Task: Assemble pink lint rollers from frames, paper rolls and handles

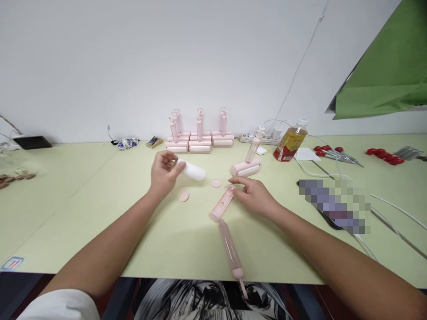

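Left hand [164, 171] grips a white cylindrical roll [192, 170] just above the pale green table [100, 213] — right hand [255, 195] pinches the end of a pink plastic tube-shaped cover [222, 204] lying there, two pink round caps [183, 196] between them.

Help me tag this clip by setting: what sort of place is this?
Probably a small hand-assembly bench: finished pink rollers stacked in rows by the wall, a white roll in the left hand, loose pink caps beside it, and red-handled tools on the pale green table.

A pale green table [83, 209] stands against a plain white wall [133, 58], with green cloth [387, 75] hanging upper right.
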`<state>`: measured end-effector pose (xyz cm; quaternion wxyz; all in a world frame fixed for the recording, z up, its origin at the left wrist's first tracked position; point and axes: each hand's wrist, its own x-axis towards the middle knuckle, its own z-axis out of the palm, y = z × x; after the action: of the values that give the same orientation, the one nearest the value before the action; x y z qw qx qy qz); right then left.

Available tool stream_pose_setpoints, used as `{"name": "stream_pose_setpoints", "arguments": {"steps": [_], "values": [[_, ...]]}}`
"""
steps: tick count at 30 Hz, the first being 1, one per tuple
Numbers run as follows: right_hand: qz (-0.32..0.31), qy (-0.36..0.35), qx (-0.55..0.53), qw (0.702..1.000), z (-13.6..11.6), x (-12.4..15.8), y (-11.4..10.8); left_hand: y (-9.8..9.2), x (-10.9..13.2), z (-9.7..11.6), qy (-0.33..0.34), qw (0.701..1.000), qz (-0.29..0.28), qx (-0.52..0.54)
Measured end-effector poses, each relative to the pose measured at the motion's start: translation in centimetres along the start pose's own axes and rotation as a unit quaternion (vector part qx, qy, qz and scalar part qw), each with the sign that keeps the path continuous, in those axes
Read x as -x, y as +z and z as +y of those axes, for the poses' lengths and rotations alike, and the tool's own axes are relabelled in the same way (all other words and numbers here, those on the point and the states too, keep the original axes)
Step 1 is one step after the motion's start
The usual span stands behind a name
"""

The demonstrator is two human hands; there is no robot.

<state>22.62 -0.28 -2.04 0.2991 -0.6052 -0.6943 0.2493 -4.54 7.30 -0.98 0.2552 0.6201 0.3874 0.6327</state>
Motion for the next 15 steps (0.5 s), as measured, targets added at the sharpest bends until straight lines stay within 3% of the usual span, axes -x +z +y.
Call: {"name": "stream_pose_setpoints", "arguments": {"steps": [3,6,8,11,15], "values": [[-0.018,-0.041,0.059,0.997,0.3,-0.2,-0.1,-2.4,-2.4,0.2,0.033,0.989,0.132,-0.051],[-0.032,-0.064,0.092,0.993,0.5,-0.3,0.1,-5.2,-4.2,0.1,0.018,0.965,0.187,-0.185],[-0.032,-0.071,0.113,0.991,0.6,-0.3,0.2,-6.5,-4.7,-0.3,-0.015,0.939,0.188,-0.288],[-0.032,-0.066,0.122,0.99,0.5,-0.2,0.3,-7.0,-4.7,-1.7,-0.085,0.909,0.159,-0.376],[-0.057,-0.039,0.083,0.994,0.4,-0.1,0.3,-6.3,-4.3,-3.7,-0.134,0.907,0.099,-0.387]]}}
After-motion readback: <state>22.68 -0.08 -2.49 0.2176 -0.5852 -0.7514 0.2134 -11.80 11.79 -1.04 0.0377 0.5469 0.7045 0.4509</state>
